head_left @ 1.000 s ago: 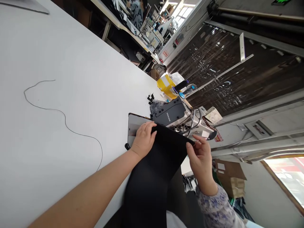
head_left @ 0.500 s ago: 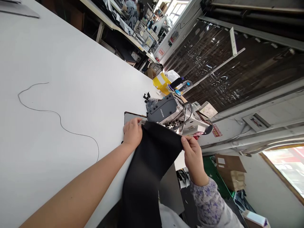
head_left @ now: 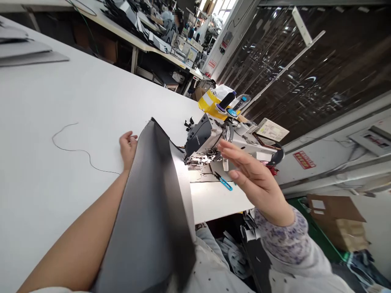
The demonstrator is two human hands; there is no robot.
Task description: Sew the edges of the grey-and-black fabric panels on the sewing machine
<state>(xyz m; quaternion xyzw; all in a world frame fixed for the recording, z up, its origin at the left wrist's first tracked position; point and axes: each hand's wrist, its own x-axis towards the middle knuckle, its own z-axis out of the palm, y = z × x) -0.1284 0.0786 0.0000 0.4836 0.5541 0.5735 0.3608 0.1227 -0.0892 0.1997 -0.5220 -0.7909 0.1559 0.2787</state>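
Note:
A dark fabric panel [head_left: 140, 203], grey on the face toward me and partly motion-blurred, stands folded on edge over the table's front and my lap. My left hand [head_left: 127, 148] is at its left edge, fingers curled; the panel hides part of the grip. My right hand [head_left: 255, 177] is raised, empty, fingers stretched out and thumb apart, in front of the sewing machine [head_left: 201, 136]. Beneath the machine's head, the needle area is uncovered. Blue-handled thread snips [head_left: 224, 182] lie on the machine bed, left of my right hand.
A loose dark thread [head_left: 87, 152] lies on the white table [head_left: 76, 93]. Grey panels [head_left: 27, 53] are stacked at the far left. Behind the machine are a thread cone [head_left: 226, 101] and a yellow bag [head_left: 209, 105]. A green crate [head_left: 320, 232] with cardboard stands at right.
The panel has come away from the machine, moving left and toward me with my left hand, and its grey face now shows. My right hand has let go of the panel and opened.

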